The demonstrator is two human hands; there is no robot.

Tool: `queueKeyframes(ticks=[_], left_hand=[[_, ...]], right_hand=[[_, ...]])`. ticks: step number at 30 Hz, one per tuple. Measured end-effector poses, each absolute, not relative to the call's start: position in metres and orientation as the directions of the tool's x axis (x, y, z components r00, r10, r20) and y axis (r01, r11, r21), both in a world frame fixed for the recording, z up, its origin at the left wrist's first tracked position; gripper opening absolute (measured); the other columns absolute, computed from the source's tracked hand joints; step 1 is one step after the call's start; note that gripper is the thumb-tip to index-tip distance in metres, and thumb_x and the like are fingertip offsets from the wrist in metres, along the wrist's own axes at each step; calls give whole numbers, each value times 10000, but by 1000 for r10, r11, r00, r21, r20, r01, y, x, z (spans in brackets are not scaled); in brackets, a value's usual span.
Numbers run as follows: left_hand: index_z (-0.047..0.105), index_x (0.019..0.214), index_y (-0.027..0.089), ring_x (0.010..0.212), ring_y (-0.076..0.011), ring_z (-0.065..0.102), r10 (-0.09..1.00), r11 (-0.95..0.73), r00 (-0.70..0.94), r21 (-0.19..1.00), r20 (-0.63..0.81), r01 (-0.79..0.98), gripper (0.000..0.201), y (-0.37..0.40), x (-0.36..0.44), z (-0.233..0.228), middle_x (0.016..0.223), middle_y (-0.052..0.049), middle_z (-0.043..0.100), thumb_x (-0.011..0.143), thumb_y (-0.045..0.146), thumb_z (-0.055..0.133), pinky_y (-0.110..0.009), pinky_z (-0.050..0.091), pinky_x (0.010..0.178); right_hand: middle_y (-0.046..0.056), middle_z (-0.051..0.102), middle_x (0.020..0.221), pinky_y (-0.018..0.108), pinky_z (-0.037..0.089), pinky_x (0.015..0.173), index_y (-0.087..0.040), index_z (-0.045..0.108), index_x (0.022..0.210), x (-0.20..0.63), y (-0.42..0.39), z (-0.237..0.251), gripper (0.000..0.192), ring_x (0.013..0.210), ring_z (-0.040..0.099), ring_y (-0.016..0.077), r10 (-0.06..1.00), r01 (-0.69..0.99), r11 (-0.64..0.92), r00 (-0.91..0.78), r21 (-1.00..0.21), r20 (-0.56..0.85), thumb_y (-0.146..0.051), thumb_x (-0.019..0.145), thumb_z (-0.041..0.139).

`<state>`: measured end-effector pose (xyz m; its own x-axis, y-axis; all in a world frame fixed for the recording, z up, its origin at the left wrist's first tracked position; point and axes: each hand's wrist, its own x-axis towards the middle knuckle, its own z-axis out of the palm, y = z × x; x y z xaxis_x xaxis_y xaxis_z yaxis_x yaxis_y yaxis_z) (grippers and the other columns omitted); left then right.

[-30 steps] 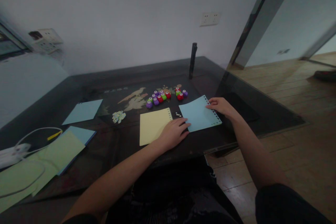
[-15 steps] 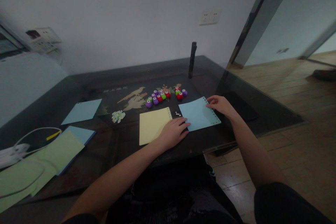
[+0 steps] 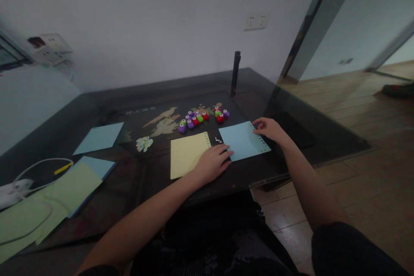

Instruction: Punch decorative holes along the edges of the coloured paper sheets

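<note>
My left hand (image 3: 211,162) rests flat on the dark table (image 3: 106,207), fingers spread, across the right edge of a yellow paper sheet (image 3: 187,153), fingertips touching the near left corner of a light blue sheet (image 3: 242,140). My right hand (image 3: 270,128) touches the blue sheet's far right edge, which carries a row of punched holes. Behind the sheets lies a cluster of small purple, red and green paper punches (image 3: 202,117). A few white punched bits (image 3: 218,140) lie between the two sheets.
A little pile of paper confetti (image 3: 144,142) lies left of the yellow sheet. More blue (image 3: 98,137) and green sheets (image 3: 48,200) lie at the left, with a white cable and power strip (image 3: 14,187). A dark upright post (image 3: 236,73) stands at the back. Wooden floor lies to the right.
The blue sheet has settled flat on the table under my right hand. Both hands stay in nearly the same places; the view shifts slightly.
</note>
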<state>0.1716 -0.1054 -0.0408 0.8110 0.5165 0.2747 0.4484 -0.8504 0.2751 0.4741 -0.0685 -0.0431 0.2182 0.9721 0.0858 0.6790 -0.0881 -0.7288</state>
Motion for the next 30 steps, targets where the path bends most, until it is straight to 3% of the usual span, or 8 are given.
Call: queueKeyframes(ticks=[7, 11, 14, 18, 22, 30], left_hand=[[578, 1201, 200, 1223, -246, 495, 525, -841, 806, 309, 274, 443, 334, -107, 171, -34, 1326, -107, 539, 880, 275, 525, -422, 411, 1026], [591, 1173, 195, 1161, -225, 535, 568, -805, 767, 396, 298, 442, 310, -96, 157, -14, 1272, -94, 579, 887, 284, 511, -404, 425, 1006], [620, 1090, 196, 1105, -208, 566, 639, -753, 688, 460, 343, 470, 254, -78, 129, 0, 1152, -76, 642, 897, 285, 482, -396, 431, 989], [638, 1017, 198, 1050, -209, 590, 722, -690, 597, 420, 349, 590, 224, -48, 80, 1, 1085, -66, 659, 886, 247, 462, -402, 444, 956], [649, 956, 183, 996, -222, 612, 813, -580, 465, 413, 350, 702, 213, -26, 42, -13, 1041, -83, 673, 854, 198, 463, -392, 472, 902], [644, 967, 183, 989, -222, 607, 844, -527, 419, 379, 334, 760, 206, -18, 26, -28, 1029, -82, 672, 844, 217, 482, -395, 459, 919]], right_hand=[[-24, 569, 588, 253, 408, 551, -173, 674, 866, 474, -71, -41, 306, 555, 520, 129, 978, 689, -60, 185, -722, 96, -238, 573, 738], [6, 600, 658, 266, 411, 573, -165, 680, 885, 471, -70, -37, 266, 590, 533, 140, 963, 733, -40, 210, -680, 170, -314, 664, 688], [50, 641, 782, 283, 439, 655, -153, 680, 905, 462, -64, -32, 210, 694, 575, 165, 963, 800, 20, 147, -600, 228, -279, 751, 615], [98, 644, 945, 305, 438, 812, -137, 677, 925, 445, -47, -26, 180, 871, 590, 193, 972, 909, 111, -15, -402, 235, -187, 804, 554], [111, 619, 984, 332, 435, 824, -160, 683, 894, 431, -33, -23, 163, 943, 574, 228, 986, 968, 36, 7, -249, 167, -211, 830, 542], [89, 608, 937, 314, 428, 795, -173, 677, 846, 431, -35, -27, 142, 923, 561, 212, 984, 977, -1, 39, -212, 175, -203, 819, 541]])
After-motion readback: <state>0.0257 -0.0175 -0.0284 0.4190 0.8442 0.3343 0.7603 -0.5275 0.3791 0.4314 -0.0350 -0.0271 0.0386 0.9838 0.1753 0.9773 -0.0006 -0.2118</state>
